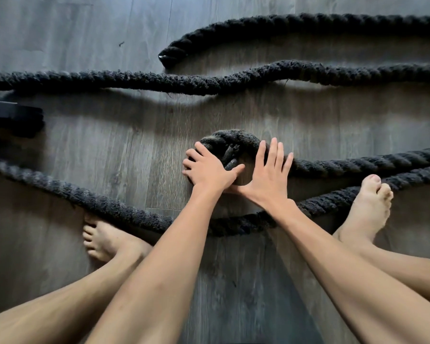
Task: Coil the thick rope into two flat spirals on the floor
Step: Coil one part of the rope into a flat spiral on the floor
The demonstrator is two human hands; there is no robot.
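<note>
— Where is the rope (358, 162)?

— On the floor (109, 157), in long loose runs. Only one bit is wound: a tight curl (236, 140), barely one turn, lying flat in the middle.

— And the hands?

— Both are on the curl. The left hand (209, 170) is on its left side, fingers bent over the outer edge and gripping the rope, thumb reaching in across the middle. The right hand (266, 180) is on its right side, released and flat, fingers straight and spread, pressing against the rope where it leaves the curl.

— Where does the rope go from there?

— It runs off to the right of the curl, out of view. Nearer than the curl, another run sags in a wide bow under both forearms, from far left to far right.

— Anything touching that run?

— The bare feet. The left foot (102, 242) sits down-left of the curl with its toes at the rope; the right foot (368, 209) is to the curl's right with its toes up against the rope.

— And beyond the curl?

— Two more runs. One wavy run crosses the whole view. Farther still, another comes in from the right and stops at a glossy capped tip (166, 58), up-left of the curl.

— What else?

— A dark block (13, 117) far left of the curl, cut off by the edge; I cannot tell what it is.
</note>
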